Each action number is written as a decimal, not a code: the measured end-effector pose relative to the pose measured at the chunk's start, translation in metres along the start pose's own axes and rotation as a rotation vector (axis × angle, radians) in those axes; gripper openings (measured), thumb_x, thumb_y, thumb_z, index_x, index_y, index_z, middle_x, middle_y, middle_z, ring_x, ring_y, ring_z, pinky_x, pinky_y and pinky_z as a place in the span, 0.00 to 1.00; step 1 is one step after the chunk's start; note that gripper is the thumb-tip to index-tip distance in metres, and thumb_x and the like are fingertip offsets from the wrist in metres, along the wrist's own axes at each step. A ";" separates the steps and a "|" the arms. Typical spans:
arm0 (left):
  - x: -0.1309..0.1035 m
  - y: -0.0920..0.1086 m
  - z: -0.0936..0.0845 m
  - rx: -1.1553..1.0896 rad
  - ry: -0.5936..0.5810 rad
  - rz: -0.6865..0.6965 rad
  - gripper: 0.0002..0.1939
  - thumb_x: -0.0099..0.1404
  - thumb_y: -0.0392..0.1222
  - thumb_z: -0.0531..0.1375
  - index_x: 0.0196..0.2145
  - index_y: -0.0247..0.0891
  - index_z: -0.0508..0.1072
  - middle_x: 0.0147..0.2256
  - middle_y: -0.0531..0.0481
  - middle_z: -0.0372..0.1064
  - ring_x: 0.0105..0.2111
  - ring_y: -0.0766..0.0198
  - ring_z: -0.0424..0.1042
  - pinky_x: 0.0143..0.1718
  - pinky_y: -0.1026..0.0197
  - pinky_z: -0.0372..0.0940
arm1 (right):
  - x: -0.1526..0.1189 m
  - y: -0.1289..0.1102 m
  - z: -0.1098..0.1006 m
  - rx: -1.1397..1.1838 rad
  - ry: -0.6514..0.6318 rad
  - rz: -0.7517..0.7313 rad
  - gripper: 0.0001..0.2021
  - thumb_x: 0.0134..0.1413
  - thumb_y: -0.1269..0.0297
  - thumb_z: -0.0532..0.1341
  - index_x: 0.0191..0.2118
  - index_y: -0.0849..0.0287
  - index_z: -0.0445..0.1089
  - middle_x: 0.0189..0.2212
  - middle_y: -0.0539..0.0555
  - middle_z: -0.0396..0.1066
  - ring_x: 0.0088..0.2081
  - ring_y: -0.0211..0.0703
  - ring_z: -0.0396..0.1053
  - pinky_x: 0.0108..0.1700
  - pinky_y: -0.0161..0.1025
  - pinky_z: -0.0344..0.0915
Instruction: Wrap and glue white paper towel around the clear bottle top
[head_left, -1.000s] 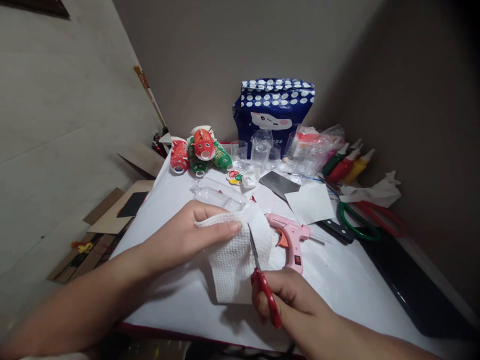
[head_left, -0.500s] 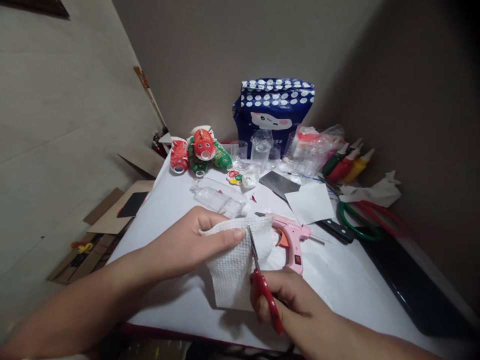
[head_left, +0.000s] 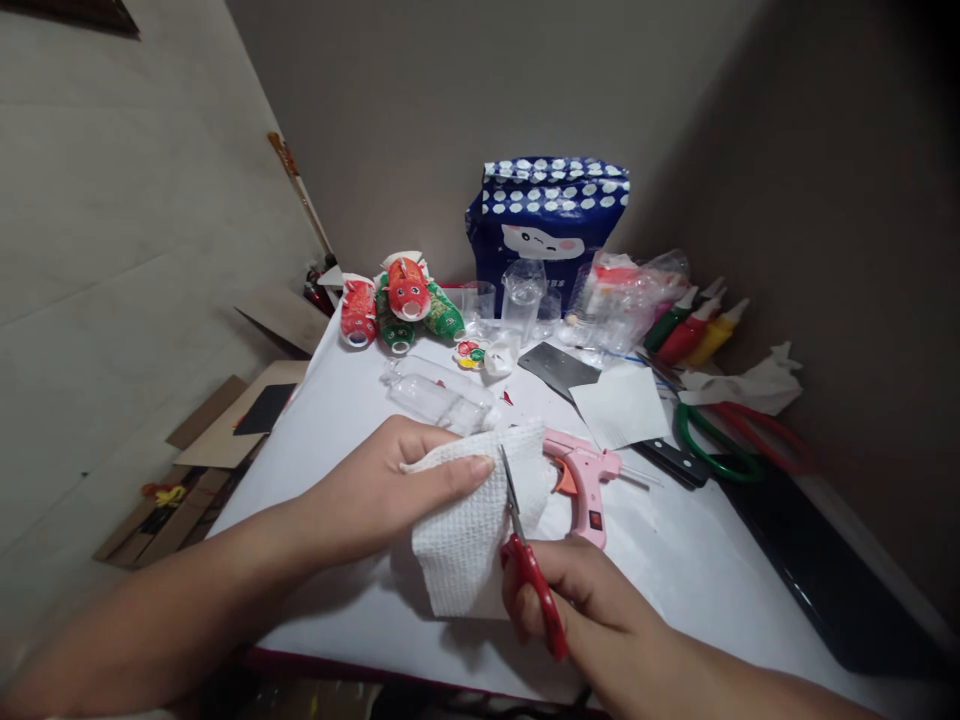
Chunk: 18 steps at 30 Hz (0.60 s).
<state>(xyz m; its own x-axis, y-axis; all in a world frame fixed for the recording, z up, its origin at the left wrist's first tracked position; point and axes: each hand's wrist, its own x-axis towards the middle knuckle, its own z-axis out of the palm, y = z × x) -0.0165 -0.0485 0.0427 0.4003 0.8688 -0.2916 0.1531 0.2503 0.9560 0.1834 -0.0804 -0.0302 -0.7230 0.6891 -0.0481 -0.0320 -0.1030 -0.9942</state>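
Observation:
My left hand [head_left: 409,475] pinches a white textured cloth [head_left: 461,550] along its upper edge, thumb on top. Red-handled scissors [head_left: 536,590] are in my right hand [head_left: 585,605], fingers through the loops. The blades lie against the cloth just right of my left thumb, pointing up and away. Part of the cloth extends to the right of the blades. Behind that part and to its right, a pink glue gun [head_left: 589,480] with an orange trigger lies on the table.
Clear plastic bottles [head_left: 435,395] lie beyond my left hand. Red and green figures [head_left: 405,290], clear cups [head_left: 523,295] and a blue bag [head_left: 551,210] stand behind. White paper [head_left: 621,408], large green-handled scissors [head_left: 712,450] and a black object [head_left: 817,560] are at right.
The scissors and my right hand have shifted very slightly. The cloth's right part has moved a little and now covers the glue gun's tip. My left hand keeps its grip.

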 end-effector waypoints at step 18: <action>-0.001 0.004 0.002 0.114 0.013 0.099 0.18 0.66 0.47 0.59 0.23 0.34 0.75 0.21 0.54 0.67 0.22 0.72 0.58 0.23 0.69 0.55 | 0.000 0.000 0.001 -0.035 0.029 -0.002 0.21 0.62 0.50 0.53 0.23 0.58 0.57 0.20 0.45 0.54 0.24 0.33 0.49 0.28 0.32 0.51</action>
<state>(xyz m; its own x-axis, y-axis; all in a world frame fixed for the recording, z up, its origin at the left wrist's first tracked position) -0.0147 -0.0492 0.0469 0.4066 0.8926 -0.1948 0.2154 0.1135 0.9699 0.1827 -0.0806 -0.0297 -0.7027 0.7098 -0.0488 -0.0090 -0.0774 -0.9970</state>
